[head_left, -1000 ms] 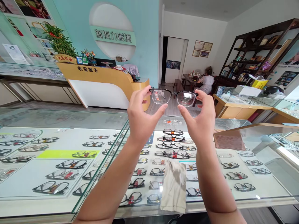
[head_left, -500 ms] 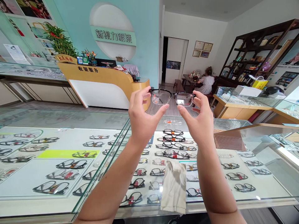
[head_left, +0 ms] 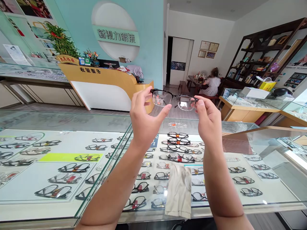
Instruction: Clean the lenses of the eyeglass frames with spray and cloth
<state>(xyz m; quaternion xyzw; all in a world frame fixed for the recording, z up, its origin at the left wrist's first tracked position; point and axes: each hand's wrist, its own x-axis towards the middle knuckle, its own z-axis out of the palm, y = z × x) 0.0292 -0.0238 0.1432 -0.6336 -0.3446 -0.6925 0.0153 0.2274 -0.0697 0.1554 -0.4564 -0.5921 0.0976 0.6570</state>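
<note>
A pair of eyeglasses (head_left: 176,96) with a dark upper rim and clear lenses is held up above the glass counter, tilted a little down to the right. My left hand (head_left: 146,116) grips its left end with the fingers, the thumb stretched out below the left lens. At the other end, my right hand (head_left: 209,119) pinches the frame near the hinge between thumb and fingers. Below, a beige cleaning cloth (head_left: 178,191) lies on the counter top, its lower edge at the front rim. Several black-framed glasses (head_left: 177,148) are lined up between my forearms.
The glass display counter (head_left: 134,217) spans the foreground, with rows of eyeglasses inside. Beyond it stand a wooden cashier desk (head_left: 103,83) and, at right, another display case (head_left: 249,102). A person (head_left: 213,83) sits at a table in the back.
The eyeglasses have tilted, their right end dropping, and shifted slightly left. My right thumb has moved from below the lens up onto the right end of the frame.
</note>
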